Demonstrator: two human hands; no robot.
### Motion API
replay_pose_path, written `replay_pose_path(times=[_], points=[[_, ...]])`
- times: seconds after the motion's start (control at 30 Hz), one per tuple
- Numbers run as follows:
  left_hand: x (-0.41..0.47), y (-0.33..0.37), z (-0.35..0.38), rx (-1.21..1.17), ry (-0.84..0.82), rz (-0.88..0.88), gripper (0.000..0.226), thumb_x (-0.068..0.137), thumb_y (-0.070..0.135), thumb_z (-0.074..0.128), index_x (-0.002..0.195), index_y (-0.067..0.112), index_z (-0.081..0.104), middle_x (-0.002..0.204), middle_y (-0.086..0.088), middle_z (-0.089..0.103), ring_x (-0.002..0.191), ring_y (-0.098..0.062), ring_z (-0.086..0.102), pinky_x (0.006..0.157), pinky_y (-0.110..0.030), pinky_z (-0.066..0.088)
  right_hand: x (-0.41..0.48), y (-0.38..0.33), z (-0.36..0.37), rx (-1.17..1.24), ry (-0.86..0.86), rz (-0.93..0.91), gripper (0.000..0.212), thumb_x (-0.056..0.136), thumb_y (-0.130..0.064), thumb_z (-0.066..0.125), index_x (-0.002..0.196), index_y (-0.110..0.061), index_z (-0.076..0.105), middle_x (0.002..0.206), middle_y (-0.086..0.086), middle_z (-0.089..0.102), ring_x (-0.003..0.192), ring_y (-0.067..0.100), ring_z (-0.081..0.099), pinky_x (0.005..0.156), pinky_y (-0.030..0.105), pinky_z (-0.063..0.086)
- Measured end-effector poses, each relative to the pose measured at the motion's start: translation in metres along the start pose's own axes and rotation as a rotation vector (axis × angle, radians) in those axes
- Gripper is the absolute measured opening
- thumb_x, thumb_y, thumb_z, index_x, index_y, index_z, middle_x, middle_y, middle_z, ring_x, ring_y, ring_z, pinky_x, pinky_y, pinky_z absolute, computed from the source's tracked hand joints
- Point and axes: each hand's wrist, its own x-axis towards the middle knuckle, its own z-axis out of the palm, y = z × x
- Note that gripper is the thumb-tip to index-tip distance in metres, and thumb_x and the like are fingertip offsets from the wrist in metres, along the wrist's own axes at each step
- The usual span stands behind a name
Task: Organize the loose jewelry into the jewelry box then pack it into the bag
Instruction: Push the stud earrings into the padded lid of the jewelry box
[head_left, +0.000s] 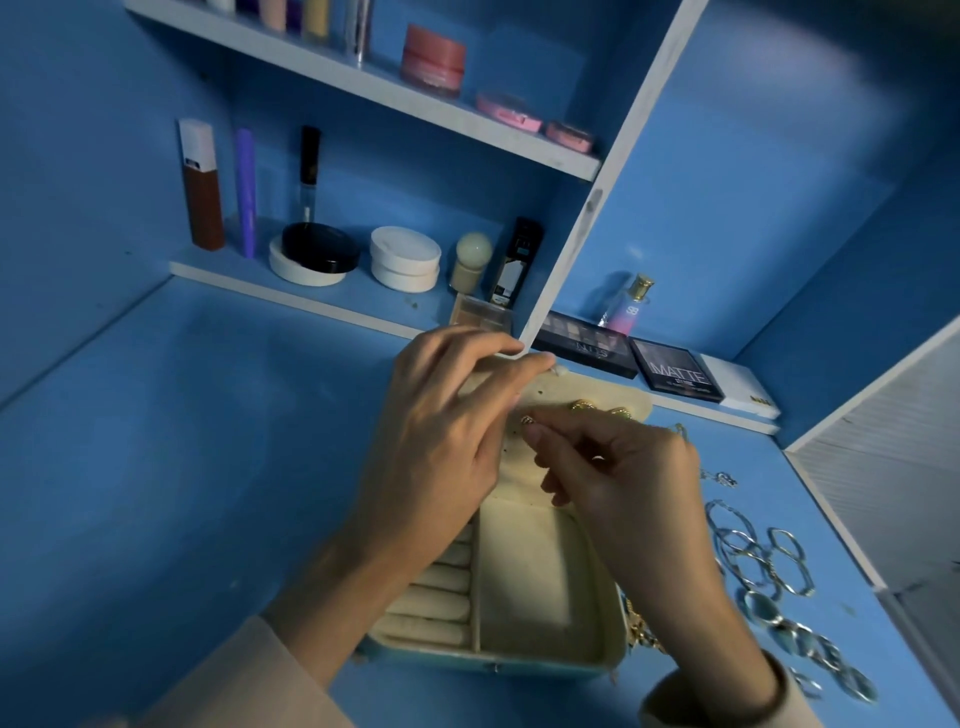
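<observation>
An open jewelry box (535, 582) with cream lining sits on the blue desk, its lid (597, 397) tilted back. Ring rolls fill its left side. Two gold earrings (602, 409) are pinned on the lid panel. My left hand (441, 441) holds the top edge of the lid panel with its fingertips. My right hand (623, 483) pinches a small gold earring (527, 421) against the panel. Silver rings and bracelets (763, 566) lie loose on the desk to the right. A gold chain (641, 631) lies by the box's right side. No bag is visible.
Blue shelves above hold cosmetics: a brown bottle (202, 192), round compacts (405, 258), a pink jar (434, 61). Eyeshadow palettes (675, 374) and a perfume bottle (631, 306) stand behind the box. A white panel edge (857, 426) borders the desk on the right.
</observation>
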Motion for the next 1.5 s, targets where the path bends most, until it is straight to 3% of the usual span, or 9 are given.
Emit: replay_pose_path(times=[0.17, 0.5, 0.7, 0.9, 1.03, 1.2, 1.37, 1.43, 1.5], points=[[0.0, 0.0, 0.0, 0.003, 0.0, 0.002, 0.036, 0.082, 0.004, 0.063, 0.117, 0.013, 0.066, 0.111, -0.006, 0.062, 0.108, -0.021, 0.048, 0.094, -0.035, 0.042, 0.003, 0.002, -0.001, -0.048, 0.039, -0.015, 0.008, 0.08, -0.019, 0.071, 0.077, -0.026, 0.075, 0.054, 0.001, 0.058, 0.05, 0.02, 0.05, 0.049, 0.017, 0.04], [0.0, 0.002, -0.001, 0.0, 0.015, 0.01, 0.034, 0.084, 0.004, 0.061, 0.116, 0.013, 0.067, 0.109, -0.005, 0.062, 0.107, -0.022, 0.05, 0.095, -0.034, 0.041, 0.005, 0.005, 0.001, -0.095, 0.132, -0.09, 0.005, 0.077, -0.02, 0.075, 0.074, -0.023, 0.074, 0.042, -0.005, 0.045, 0.044, 0.007, 0.042, 0.05, 0.007, 0.031], [0.001, 0.004, -0.002, -0.01, 0.031, 0.012, 0.032, 0.084, 0.005, 0.062, 0.115, 0.012, 0.067, 0.107, -0.004, 0.062, 0.105, -0.021, 0.051, 0.094, -0.032, 0.041, 0.004, 0.01, 0.009, -0.292, 0.319, -0.178, 0.012, 0.076, -0.031, 0.068, 0.076, -0.02, 0.065, 0.05, -0.012, 0.04, 0.055, 0.014, 0.044, 0.05, 0.024, 0.036], [0.001, 0.004, -0.002, -0.004, 0.019, 0.008, 0.029, 0.086, 0.016, 0.063, 0.114, 0.013, 0.067, 0.106, -0.003, 0.062, 0.105, -0.019, 0.05, 0.093, -0.03, 0.04, 0.001, 0.013, 0.012, -0.375, 0.363, -0.267, 0.016, 0.082, -0.034, 0.062, 0.076, -0.022, 0.069, 0.052, -0.015, 0.037, 0.041, 0.013, 0.044, 0.046, 0.029, 0.036], [0.0, 0.003, -0.002, 0.02, 0.035, 0.015, 0.025, 0.088, 0.023, 0.064, 0.111, 0.014, 0.068, 0.1, -0.003, 0.061, 0.101, -0.019, 0.05, 0.089, -0.033, 0.043, -0.003, 0.013, 0.011, -0.341, 0.309, -0.249, 0.019, 0.082, -0.035, 0.054, 0.078, -0.023, 0.069, 0.048, -0.015, 0.031, 0.045, 0.012, 0.039, 0.047, 0.027, 0.036], [0.0, 0.005, -0.001, 0.036, 0.057, 0.026, 0.021, 0.086, 0.023, 0.067, 0.106, 0.016, 0.069, 0.095, -0.001, 0.06, 0.094, -0.021, 0.051, 0.084, -0.036, 0.043, -0.013, 0.015, -0.01, -0.169, 0.218, -0.229, 0.013, 0.082, -0.031, 0.054, 0.079, -0.027, 0.066, 0.047, -0.005, 0.038, 0.043, 0.004, 0.036, 0.047, 0.013, 0.031], [0.0, 0.005, -0.001, 0.037, 0.051, 0.031, 0.02, 0.086, 0.021, 0.066, 0.105, 0.015, 0.069, 0.093, -0.002, 0.061, 0.091, -0.022, 0.051, 0.083, -0.036, 0.041, -0.012, 0.043, -0.052, -0.055, 0.204, -0.042, 0.011, 0.081, -0.031, 0.057, 0.077, -0.025, 0.066, 0.049, 0.004, 0.044, 0.044, 0.016, 0.036, 0.048, 0.026, 0.033], [0.0, 0.005, -0.002, 0.042, 0.048, 0.031, 0.02, 0.087, 0.021, 0.065, 0.105, 0.014, 0.069, 0.093, -0.004, 0.061, 0.091, -0.023, 0.051, 0.083, -0.037, 0.04, -0.009, 0.063, -0.067, -0.13, 0.082, 0.072, 0.009, 0.082, -0.026, 0.063, 0.075, -0.029, 0.068, 0.055, 0.005, 0.054, 0.052, 0.022, 0.047, 0.053, 0.029, 0.041], [0.0, 0.004, -0.002, 0.043, 0.047, 0.029, 0.019, 0.088, 0.022, 0.065, 0.104, 0.013, 0.069, 0.093, -0.005, 0.061, 0.091, -0.024, 0.051, 0.083, -0.037, 0.04, -0.008, 0.08, -0.076, -0.269, -0.091, 0.133, 0.022, 0.082, -0.013, 0.068, 0.073, -0.033, 0.067, 0.063, 0.001, 0.063, 0.062, 0.013, 0.055, 0.056, 0.015, 0.041]])
